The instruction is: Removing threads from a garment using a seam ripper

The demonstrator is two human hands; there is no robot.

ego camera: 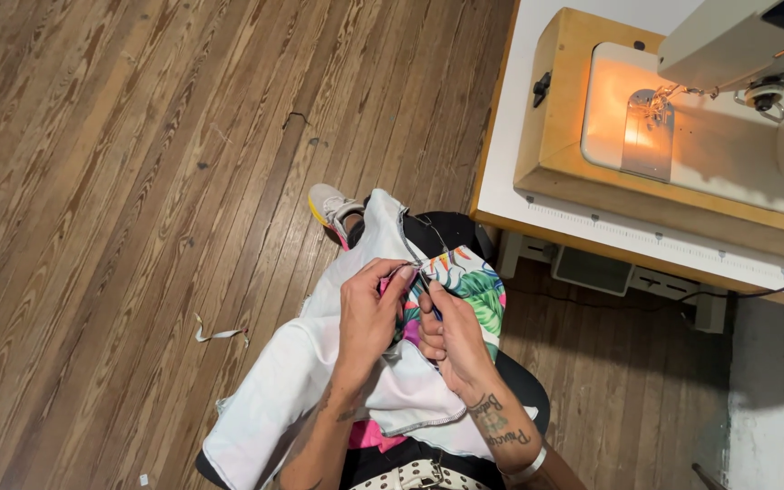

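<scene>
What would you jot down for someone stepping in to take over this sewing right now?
Left hand: pinches the seam edge of the fabric, fingers closed on it.
Right hand: closed on a small tool, hard to make out, worked at the same seam.
The fabric, white with a floral side, lies across the lap.
Sewing machine: on the table to the right, lamp lit, nothing under the needle.
A cloth scrap lies on the floor.
Done or left: how much of the seam is finished cannot be told.

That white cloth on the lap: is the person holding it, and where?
Yes. The left hand pinches the white cloth at its stitched edge, and the right hand grips the same edge beside it, near the flowered cloth.
</scene>
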